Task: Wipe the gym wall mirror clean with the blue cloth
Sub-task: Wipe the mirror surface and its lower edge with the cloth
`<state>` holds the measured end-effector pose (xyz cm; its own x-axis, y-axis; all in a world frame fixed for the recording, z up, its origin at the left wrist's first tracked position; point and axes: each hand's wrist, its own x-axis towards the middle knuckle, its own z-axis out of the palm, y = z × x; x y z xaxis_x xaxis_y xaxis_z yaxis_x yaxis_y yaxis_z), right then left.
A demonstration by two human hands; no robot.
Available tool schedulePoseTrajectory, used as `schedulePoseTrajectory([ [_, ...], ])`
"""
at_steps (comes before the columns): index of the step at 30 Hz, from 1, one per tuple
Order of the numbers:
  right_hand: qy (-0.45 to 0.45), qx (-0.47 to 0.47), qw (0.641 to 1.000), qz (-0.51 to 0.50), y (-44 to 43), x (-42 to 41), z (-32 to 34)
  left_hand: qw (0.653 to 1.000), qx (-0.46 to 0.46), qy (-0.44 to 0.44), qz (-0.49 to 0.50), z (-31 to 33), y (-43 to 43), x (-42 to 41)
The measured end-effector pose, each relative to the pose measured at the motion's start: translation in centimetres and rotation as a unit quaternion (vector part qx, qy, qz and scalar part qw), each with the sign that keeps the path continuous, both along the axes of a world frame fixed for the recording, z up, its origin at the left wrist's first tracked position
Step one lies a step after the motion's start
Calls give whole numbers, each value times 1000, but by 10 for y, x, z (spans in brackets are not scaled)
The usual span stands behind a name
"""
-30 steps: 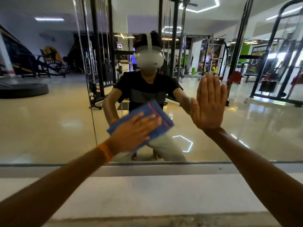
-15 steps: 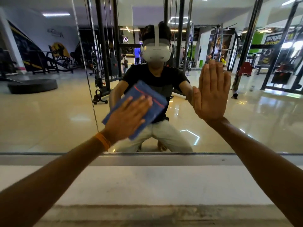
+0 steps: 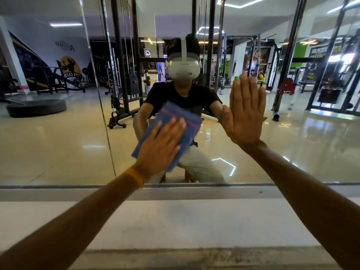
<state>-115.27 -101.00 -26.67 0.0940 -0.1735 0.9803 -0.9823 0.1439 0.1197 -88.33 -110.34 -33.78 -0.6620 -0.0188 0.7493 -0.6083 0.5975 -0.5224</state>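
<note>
The wall mirror fills the upper part of the view and reflects the gym and a crouching person. A folded blue cloth with a red stripe lies flat against the glass near the mirror's lower middle. My left hand presses on the cloth with straight, spread fingers and covers its lower left part. An orange band sits on that wrist. To the right, my right hand rests flat on the bare glass, fingers straight and pointing up, apart from the cloth.
The mirror's bottom frame runs across the view, with a white ledge below it. A vertical seam between mirror panels stands left of the cloth. Gym machines appear only as reflections.
My left hand has slid the cloth upward on the glass from its lower spot a second ago. My right hand has stayed flat on the mirror.
</note>
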Motion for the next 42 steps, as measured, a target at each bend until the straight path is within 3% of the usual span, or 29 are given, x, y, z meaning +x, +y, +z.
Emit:
schedulePoseTrajectory([
  [3,5,9,1000,-3,16,-16,-20,991,42,126,9,81,4,-26],
  [5,7,18,1000,-20,30,-30,-45,989,38,140,13,88,6,-39],
  [10,2,43,999,-27,33,-45,-83,997,-8,-72,-30,-41,25,-42],
  [13,14,32,999,-33,30,-52,-88,994,-25,-106,-26,-22,23,-42],
  [16,10,19,999,-41,28,-54,-88,999,-1,32,7,67,22,-59],
  [18,14,22,999,-40,28,-52,-89,994,19,106,27,91,18,-66],
  [24,28,24,999,-31,31,-56,-88,992,-26,-122,-9,-60,20,-43],
  [27,33,20,999,-16,31,-59,-89,985,-37,-169,-4,-31,16,-32],
  [32,31,13,999,-13,29,-59,-92,999,-24,25,39,84,12,-43],
  [34,47,6,999,-12,30,-59,-91,999,-36,15,23,57,10,-51],
  [37,46,4,999,-17,29,-61,-90,994,-39,-107,-5,-38,19,-48],
  [39,49,6,999,-22,29,-62,-91,989,-24,-143,24,-70,23,-42],
  [42,43,17,999,-17,27,-61,-91,998,-5,-61,12,-34,17,-37],
])
